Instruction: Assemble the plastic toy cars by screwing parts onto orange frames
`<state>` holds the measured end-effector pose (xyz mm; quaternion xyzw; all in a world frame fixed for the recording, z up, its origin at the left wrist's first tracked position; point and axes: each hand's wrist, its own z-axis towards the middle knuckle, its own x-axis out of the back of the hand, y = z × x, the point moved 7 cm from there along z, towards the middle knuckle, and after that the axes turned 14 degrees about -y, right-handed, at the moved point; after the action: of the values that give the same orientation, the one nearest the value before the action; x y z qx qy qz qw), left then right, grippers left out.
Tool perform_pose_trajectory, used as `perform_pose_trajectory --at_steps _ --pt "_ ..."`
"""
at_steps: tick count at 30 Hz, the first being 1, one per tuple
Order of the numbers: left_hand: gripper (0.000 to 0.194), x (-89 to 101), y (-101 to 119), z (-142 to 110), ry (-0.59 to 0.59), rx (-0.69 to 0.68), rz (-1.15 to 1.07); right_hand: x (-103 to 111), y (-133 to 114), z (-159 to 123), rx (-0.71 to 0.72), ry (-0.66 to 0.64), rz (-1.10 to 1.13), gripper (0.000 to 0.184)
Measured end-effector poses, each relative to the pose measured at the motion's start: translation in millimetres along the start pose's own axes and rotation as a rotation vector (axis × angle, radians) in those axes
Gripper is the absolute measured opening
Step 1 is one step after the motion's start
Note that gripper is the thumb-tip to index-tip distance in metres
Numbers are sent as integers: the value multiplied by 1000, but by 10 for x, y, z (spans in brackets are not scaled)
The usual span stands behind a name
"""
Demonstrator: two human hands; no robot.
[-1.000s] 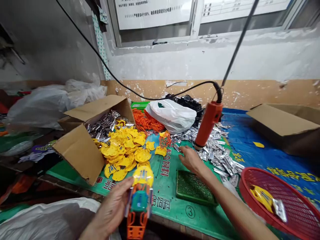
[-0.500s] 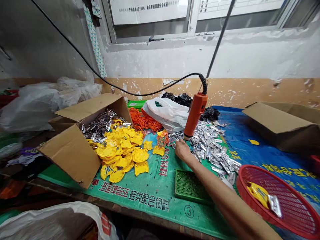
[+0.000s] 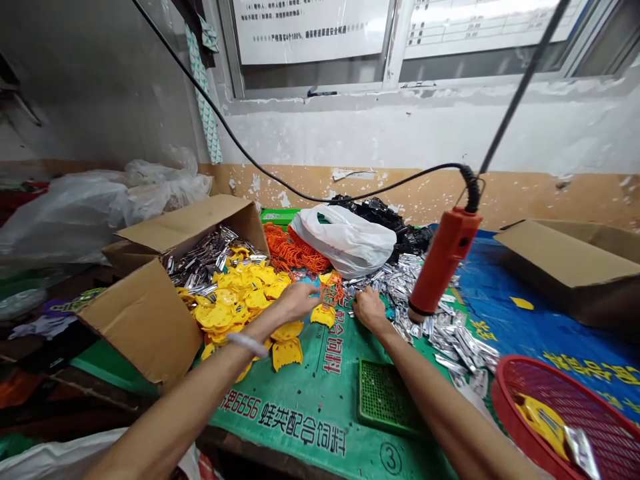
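Observation:
My left hand [image 3: 299, 301] reaches over the right edge of a heap of yellow plastic pieces [image 3: 235, 293], its fingers stretched out towards a small tangle of orange netting [image 3: 331, 288]. Just below those fingertips lies a single yellow piece [image 3: 324, 315]. My right hand [image 3: 369, 308] is at the left edge of a spread of silver packets [image 3: 425, 287]. Its fingers are bent and close together, and what they hold, if anything, is too small to make out. To its right hangs an orange power screwdriver [image 3: 445, 260], tilted and apart from the hand.
A cardboard box [image 3: 145, 320] on its side spills silver and yellow pieces. A white bag [image 3: 345, 240] lies behind. A green perforated tray [image 3: 385, 397] is near the front; a red basket [image 3: 505, 393] and another box [image 3: 565, 253] stand right. A black cable [image 3: 240, 150] crosses above.
My left hand has come into view over the yellow heap. The screwdriver has swung right, away from my right hand, which stays by the silver packets. The view has shifted slightly.

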<state>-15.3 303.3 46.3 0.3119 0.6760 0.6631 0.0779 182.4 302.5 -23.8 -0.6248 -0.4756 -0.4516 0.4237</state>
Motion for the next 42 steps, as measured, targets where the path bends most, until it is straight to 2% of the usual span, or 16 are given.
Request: perform_pose_trajectory --at_steps 1,2,3,5,8,10,15,19,21,25,29,33,35,39,42 --pt "7 -63 21 216 -6 37 82 -12 -1 1 6 -9 -1 31" --pt "15 -132 9 386 -10 73 155 -24 2 1 12 -19 -2 32" --pt "26 -209 -23 515 -16 99 219 -35 9 0 18 -28 -2 32" --pt "30 -361 -128 674 -22 138 316 -54 35 1 24 -48 0 32" --pt "34 -534 -298 770 -17 169 394 -70 73 18 36 -82 10 32" --pt "34 -576 -376 792 -2 173 391 -75 90 37 44 -107 25 33" --pt "33 -417 -422 768 42 172 175 -63 109 56 56 -144 76 33" --pt "33 -260 -364 558 37 170 -160 -23 103 11 60 -107 117 33" --pt "23 -246 -345 356 20 169 -355 19 74 -41 64 -54 140 33" --pt "9 -339 -388 -131 5 180 -690 159 -61 -262 113 114 212 28" --pt "2 -533 -470 -489 -25 217 -888 315 -262 -699 309 285 332 19" --pt "12 -729 -454 -709 -115 251 -960 358 -422 -1233 607 362 433 18" --pt "16 -818 -389 -813 -203 223 -995 353 -426 -1449 705 385 486 18" --pt "41 -944 -172 -1046 -398 18 -1064 383 -323 -1717 810 386 614 16" --pt "55 -1027 -83 -1185 -413 -81 -969 424 -246 -1826 857 327 709 13"
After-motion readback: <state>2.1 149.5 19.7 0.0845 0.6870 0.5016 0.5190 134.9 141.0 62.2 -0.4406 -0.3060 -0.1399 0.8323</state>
